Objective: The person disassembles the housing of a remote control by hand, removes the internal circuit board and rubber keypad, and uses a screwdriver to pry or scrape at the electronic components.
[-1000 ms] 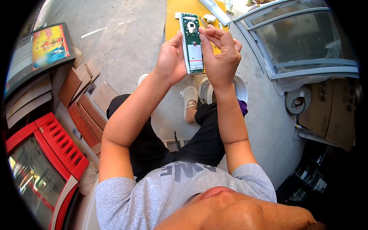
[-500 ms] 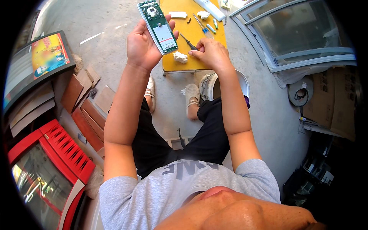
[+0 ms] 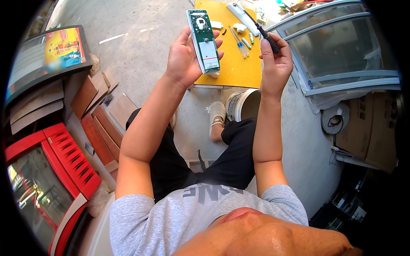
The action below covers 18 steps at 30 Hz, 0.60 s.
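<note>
My left hand (image 3: 181, 59) is closed around an opened remote control (image 3: 209, 51), its green circuit board and pale display facing up. My right hand (image 3: 276, 70) grips the black handle of a screwdriver (image 3: 269, 42), raised over the right edge of the yellow table (image 3: 239, 77). The shaft slants up and to the left, apart from the remote. On the table lie a screwdriver with a clear blue handle (image 3: 241, 48), batteries (image 3: 246, 43), a small white part (image 3: 217, 24), crumpled white tissue (image 3: 240, 27) and a long white casing (image 3: 243, 19).
A white bucket (image 3: 234, 106) stands below the table's near edge. Glazed window frames (image 3: 337, 51) lean at the right, with cardboard (image 3: 363, 132) below. Wooden boards (image 3: 104, 128) and a red-framed glass unit (image 3: 68, 158) sit at the left.
My right hand has lifted the black-handled screwdriver off the table and turned its shaft upward. My left hand and the remote control appear farther right and lower in view, turned more upright.
</note>
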Each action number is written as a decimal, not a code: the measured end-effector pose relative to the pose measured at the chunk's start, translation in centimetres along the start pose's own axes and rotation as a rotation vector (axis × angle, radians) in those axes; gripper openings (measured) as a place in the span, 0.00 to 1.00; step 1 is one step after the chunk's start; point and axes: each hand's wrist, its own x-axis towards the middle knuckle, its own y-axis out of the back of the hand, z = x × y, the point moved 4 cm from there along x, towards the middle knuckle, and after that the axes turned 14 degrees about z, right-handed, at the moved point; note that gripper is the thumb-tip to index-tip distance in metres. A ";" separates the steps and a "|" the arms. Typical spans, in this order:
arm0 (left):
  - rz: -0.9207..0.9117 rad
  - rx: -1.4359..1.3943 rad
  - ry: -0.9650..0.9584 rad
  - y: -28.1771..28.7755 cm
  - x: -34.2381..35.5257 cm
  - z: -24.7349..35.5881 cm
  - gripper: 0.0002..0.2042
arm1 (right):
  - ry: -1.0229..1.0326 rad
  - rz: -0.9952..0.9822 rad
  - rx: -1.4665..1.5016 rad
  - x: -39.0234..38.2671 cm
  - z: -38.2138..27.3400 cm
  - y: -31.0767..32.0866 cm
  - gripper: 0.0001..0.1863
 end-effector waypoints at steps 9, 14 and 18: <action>-0.008 0.071 0.052 -1.3 -0.5 -2.3 0.23 | 0.176 -0.090 0.159 -2.1 -1.4 -1.1 0.13; -0.067 0.031 0.104 -1.5 -0.3 -3.4 0.24 | 0.279 -0.170 0.018 -3.1 -1.4 -1.7 0.12; -0.084 0.039 0.102 -2.3 -0.8 -3.7 0.25 | 0.226 -0.167 0.022 -3.3 -1.1 -1.7 0.12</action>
